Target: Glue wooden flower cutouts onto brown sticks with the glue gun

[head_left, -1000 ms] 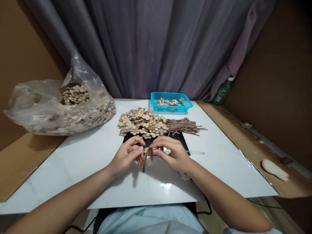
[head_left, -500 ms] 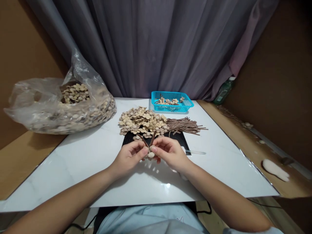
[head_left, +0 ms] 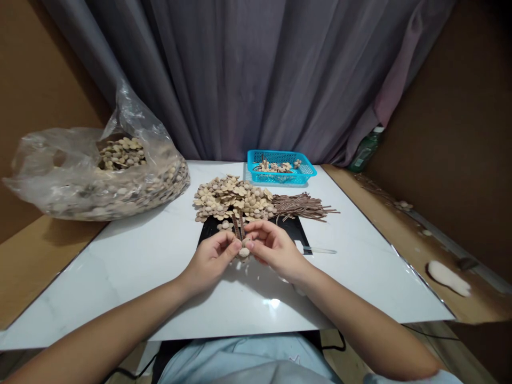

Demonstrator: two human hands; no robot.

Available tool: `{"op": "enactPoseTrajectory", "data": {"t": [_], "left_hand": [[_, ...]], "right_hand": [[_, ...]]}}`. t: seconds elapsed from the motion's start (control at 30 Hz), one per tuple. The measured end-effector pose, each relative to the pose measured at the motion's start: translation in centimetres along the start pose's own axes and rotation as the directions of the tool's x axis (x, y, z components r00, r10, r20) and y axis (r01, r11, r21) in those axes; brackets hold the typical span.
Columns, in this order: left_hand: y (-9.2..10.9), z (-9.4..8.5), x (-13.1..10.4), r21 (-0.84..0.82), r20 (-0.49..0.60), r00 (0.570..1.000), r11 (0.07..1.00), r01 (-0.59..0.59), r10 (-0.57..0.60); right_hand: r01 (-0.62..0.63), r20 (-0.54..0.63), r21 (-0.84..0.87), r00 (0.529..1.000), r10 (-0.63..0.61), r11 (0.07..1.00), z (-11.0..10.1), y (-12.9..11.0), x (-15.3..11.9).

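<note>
A clear plastic bag [head_left: 52, 176] of beige flower-shaped pieces sits across the worktop's [head_left: 360, 256] far-left corner. The left hand [head_left: 214, 260] pinches one flower piece [head_left: 244, 252] above the worktop's middle, before a large loose heap [head_left: 234, 200]. Its brown strips [head_left: 241, 224] point toward the far edge, long axis near-to-far. The right hand [head_left: 276, 250] pinches its other side, fingers curled. The far-edge blue basket [head_left: 302, 178] holds several seemingly strip-fitted pieces; heap and strip bundle [head_left: 302, 206] suggest much remains.

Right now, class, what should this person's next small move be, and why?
Probably pinch the two narrow brown strip ends together at their base: they rise side by side above the beige round-lobed piece, which the left hand and right hand both hold.
</note>
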State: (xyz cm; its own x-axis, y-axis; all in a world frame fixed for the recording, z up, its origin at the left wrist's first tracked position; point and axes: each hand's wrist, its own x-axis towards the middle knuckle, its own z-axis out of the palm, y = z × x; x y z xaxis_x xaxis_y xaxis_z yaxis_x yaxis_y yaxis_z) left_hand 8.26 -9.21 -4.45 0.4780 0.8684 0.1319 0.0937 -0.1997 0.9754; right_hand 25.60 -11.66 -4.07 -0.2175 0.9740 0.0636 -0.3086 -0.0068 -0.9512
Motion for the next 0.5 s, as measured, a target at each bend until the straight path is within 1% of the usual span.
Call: {"op": "enactPoseTrajectory", "data": {"t": [0.13, 0.2, 0.33, 0.5], "left_hand": [[0.43, -0.05, 0.08, -0.005, -0.113, 0.994, 1.000, -0.002, 0.001], [0.62, -0.10, 0.10, -0.025, -0.152, 0.988, 1.000, 0.000, -0.003], [0.69, -0.18, 0.03, -0.074, -0.185, 0.982, 0.997, 0.008, -0.021], [0.28, -0.17, -0.20, -0.123, -0.173, 0.984, 0.992, 0.025, -0.046]], "right_hand": [[0.031, -0.043, -0.003, 0.999, -0.031, 1.000, 0.03, -0.04, -0.11], [0.054, -0.068, -0.028, 0.996, -0.056, 0.998, 0.00, -0.06, -0.21], [0.076, -0.091, -0.051, 0.993, -0.081, 0.996, -0.01, -0.21, -0.42], [0.031, -0.068, -0.003, 0.997, -0.031, 1.000, 0.01, -0.23, -0.51]]}}
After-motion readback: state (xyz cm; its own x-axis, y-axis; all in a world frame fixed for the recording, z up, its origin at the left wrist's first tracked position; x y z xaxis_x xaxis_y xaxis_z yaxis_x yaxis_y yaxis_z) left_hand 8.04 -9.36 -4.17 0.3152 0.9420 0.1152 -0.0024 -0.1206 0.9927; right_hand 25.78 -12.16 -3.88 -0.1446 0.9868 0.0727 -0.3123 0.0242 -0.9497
